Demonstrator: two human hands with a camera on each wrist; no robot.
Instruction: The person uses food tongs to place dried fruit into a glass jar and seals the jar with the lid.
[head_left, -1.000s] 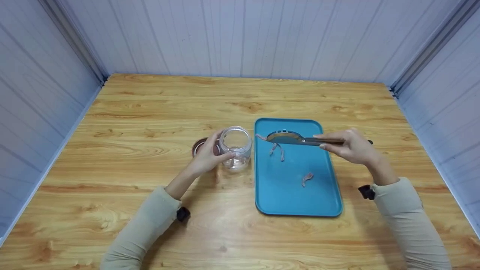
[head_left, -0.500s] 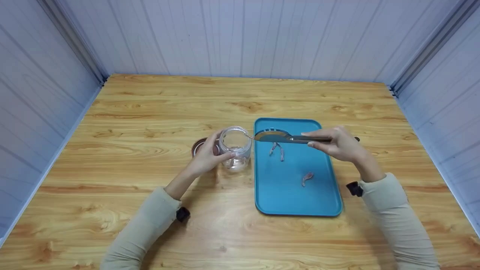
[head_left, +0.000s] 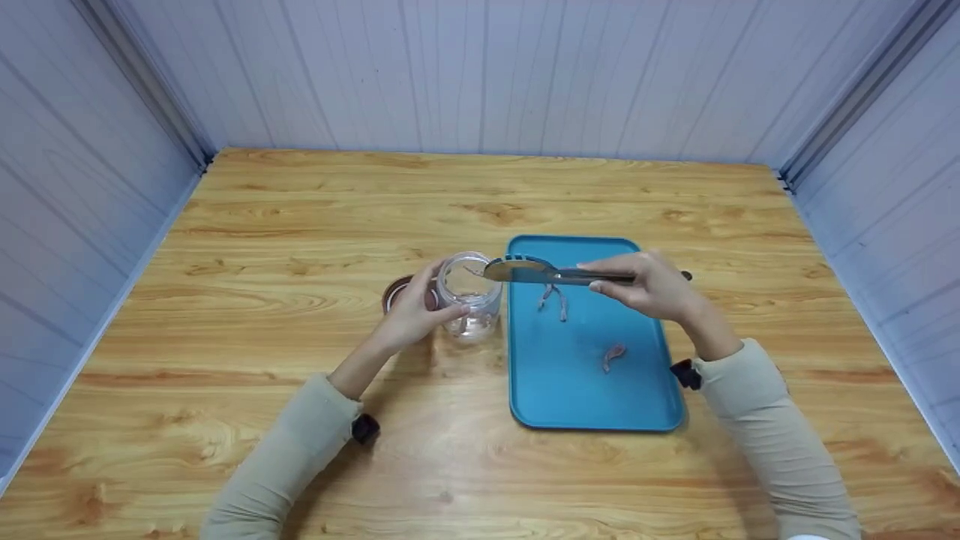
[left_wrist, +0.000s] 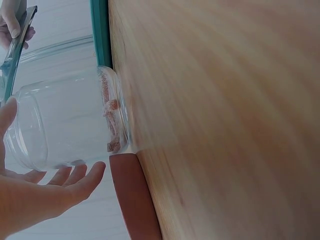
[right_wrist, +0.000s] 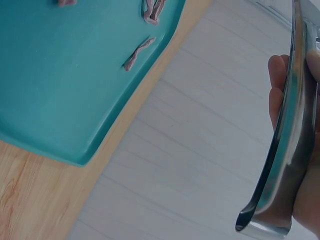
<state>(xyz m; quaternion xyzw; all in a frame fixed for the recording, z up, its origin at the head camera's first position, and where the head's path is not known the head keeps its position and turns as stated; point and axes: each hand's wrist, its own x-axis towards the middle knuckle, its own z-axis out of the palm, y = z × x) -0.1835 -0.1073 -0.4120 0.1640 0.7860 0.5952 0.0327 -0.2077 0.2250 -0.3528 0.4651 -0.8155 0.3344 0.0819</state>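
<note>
My left hand (head_left: 411, 316) grips a clear jar (head_left: 474, 324) by its side, thumb at the front and fingers behind. The jar stands upright and uncapped on the table. In the left wrist view, reddish-brown strips (left_wrist: 111, 106) that look like dried meat lie at its bottom. My right hand (head_left: 643, 283) squeezes metal tongs (head_left: 525, 270), held level with their tips over the jar's right rim. A thin strip (head_left: 474, 271) sticks out from those tips across the jar's mouth. Seen from the right wrist, the tongs' rounded back end (right_wrist: 267, 222) points away from the jar.
A blue tray (head_left: 592, 401) lies just right of the jar, with a forked pair of strips (head_left: 553, 300) near its upper left and another piece (head_left: 614, 354) lower down. A brown lid (head_left: 394, 294) rests left of the jar, partly behind my left hand. Panelled walls surround the wooden table.
My right hand has moved left with the tongs, carrying the pinched strip from above the tray to over the jar's mouth. My left hand and the jar stay put.
</note>
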